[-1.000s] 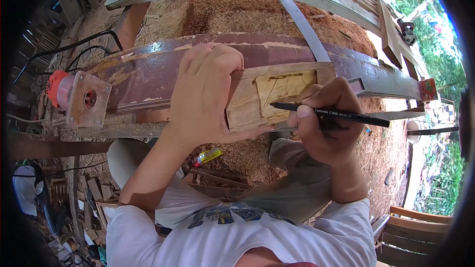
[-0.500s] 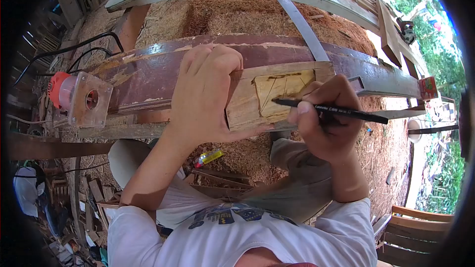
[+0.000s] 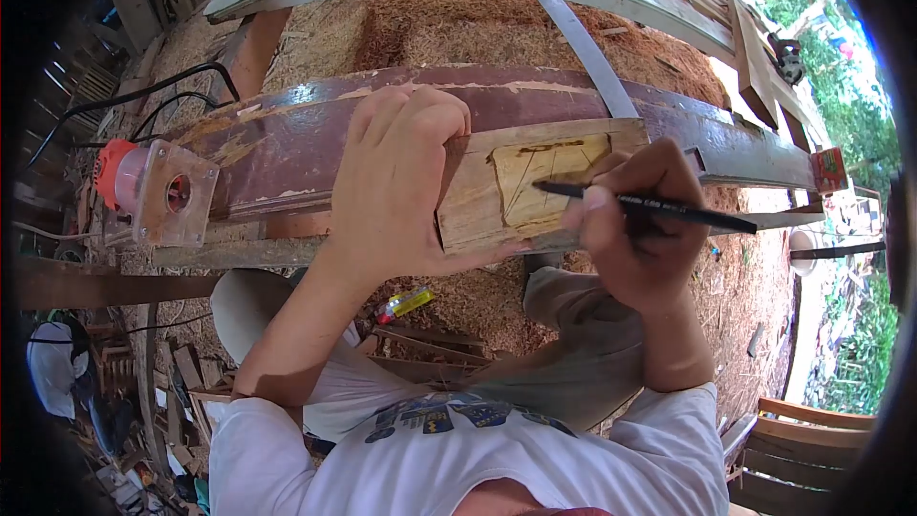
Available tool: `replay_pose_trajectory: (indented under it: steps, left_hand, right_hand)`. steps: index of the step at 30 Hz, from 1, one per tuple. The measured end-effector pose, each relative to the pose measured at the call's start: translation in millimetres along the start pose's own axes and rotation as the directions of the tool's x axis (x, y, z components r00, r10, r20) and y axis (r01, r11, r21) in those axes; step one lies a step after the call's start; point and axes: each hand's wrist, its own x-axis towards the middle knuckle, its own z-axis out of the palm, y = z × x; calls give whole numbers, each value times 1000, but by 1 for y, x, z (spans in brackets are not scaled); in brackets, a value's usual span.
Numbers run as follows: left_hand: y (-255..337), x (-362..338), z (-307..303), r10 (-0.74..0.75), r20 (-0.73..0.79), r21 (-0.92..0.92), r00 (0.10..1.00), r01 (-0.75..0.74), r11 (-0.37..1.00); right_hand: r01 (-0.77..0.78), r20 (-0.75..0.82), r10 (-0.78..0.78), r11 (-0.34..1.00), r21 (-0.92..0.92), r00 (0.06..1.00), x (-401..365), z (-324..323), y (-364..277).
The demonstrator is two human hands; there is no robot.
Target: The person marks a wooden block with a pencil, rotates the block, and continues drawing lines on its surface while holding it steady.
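My left hand (image 3: 396,172) grips the left end of a wooden block (image 3: 470,193), fingers over its far edge and thumb along its near edge. The block has a shallow pale recess (image 3: 521,172) with dark lines drawn in it. In my right hand (image 3: 650,229) is a black marker (image 3: 683,213), its tip at or just over the middle of the recess. My right fingers hide the recess's right part. Beneath the block lies a dark red plank (image 3: 296,148). A metal ruler (image 3: 583,53) rests across the plank, behind the block.
An orange-topped power tool with a clear base (image 3: 177,193) stands at the plank's left end, near black cables (image 3: 143,91). A small red box (image 3: 826,170) sits at the right end. Wood shavings (image 3: 430,33) cover the ground. A yellow-labelled item (image 3: 409,302) lies below the plank.
My right hand and the marker have shifted slightly to the right and up within the recess. My left hand and the block stay in place.
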Motion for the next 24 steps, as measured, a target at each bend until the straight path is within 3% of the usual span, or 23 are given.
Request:
replay_pose_trajectory:
  steps: [2,3,5,6,8,15,17,18,20,24]
  left_hand:
    - [1,1,0,-4,6,0,1000,4,1000]
    - [1,1,0,-3,5,-2,1000,3,1000]
    - [1,0,-1,-13,24,7,1000,12,1000]
    - [1,0,-1,-13,24,9,1000,12,1000]
    - [1,0,-1,-8,12,18,1000,8,1000]
    - [0,1,0,7,2,-11,1000,-6,1000]
    - [1,3,0,6,4,-12,1000,-6,1000]
    - [1,3,0,7,3,-13,1000,-7,1000]
    - [1,1,0,-1,7,-7,1000,1,1000]
    - [1,2,1,-1,6,-9,1000,1,1000]
  right_hand:
    - [-164,-110,168,985,45,980,2,1,-8]
    - [-164,-112,168,985,43,979,2,-3,-4]
    - [179,149,-156,971,-159,976,4,-12,8]
    - [180,149,-157,971,-158,976,4,-11,6]
    - [30,62,-25,996,-82,998,4,-7,0]
    - [-41,-10,40,998,-43,999,2,-2,-5]
    - [-205,-135,211,977,57,968,4,4,-14]
    - [-204,-136,210,977,56,968,3,1,-12]
    - [-45,24,46,997,-56,999,2,-6,-3]
    - [-46,-30,45,999,-24,999,5,-1,-7]
